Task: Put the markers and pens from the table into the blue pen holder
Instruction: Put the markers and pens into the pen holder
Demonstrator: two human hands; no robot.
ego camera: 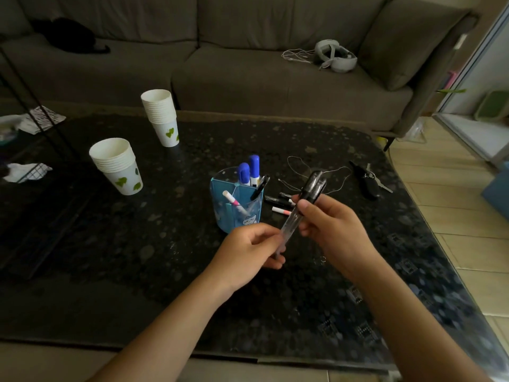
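Observation:
A blue pen holder [237, 205] stands mid-table, holding two blue-capped markers [249, 170], a black pen [260, 187] and a white-and-pink pen [234, 204]. In front of it both hands grip a bundle of clear pens with black caps [304, 205], held tilted above the table. My right hand [334, 230] closes around the bundle's middle. My left hand [252, 248] pinches its lower end. Several black markers [278, 199] and a white-and-pink pen [281, 210] lie on the table right of the holder, partly hidden by my right hand.
Two stacks of white paper cups [117, 165] [161, 115] stand left and behind. A thin cord [300, 168] and black keys [367, 180] lie at the right on the dark table [137, 257]. A grey sofa [248, 78] with a headset [334, 55] lies beyond.

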